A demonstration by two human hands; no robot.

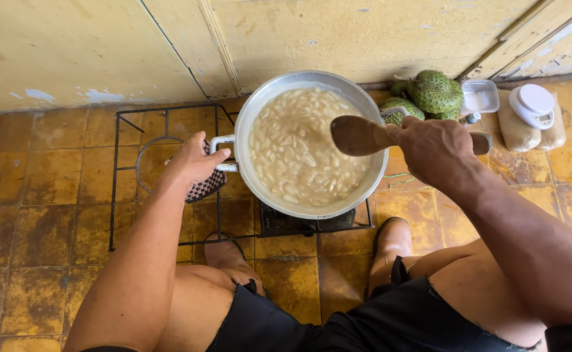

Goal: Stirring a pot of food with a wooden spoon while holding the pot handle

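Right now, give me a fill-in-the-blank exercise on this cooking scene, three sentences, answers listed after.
1. The right hand holds a wooden ____ over the metal pot.
2. The left hand grips the pot's handle through a checkered ____.
3. The spiky green fruits lie on the floor against the ____, beside a white kitchen scale.

Answers: spoon; cloth; wall

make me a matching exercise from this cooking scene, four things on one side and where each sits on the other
Things:
1. wooden spoon
2. checked cloth
3. kitchen scale
4. spiky green fruits

Places:
A. on top of pale sacks at far right
B. against the wall behind the metal pot
C. in the right hand, over the pot
D. under the left hand at the pot handle

Pairs: 1-C, 2-D, 3-A, 4-B
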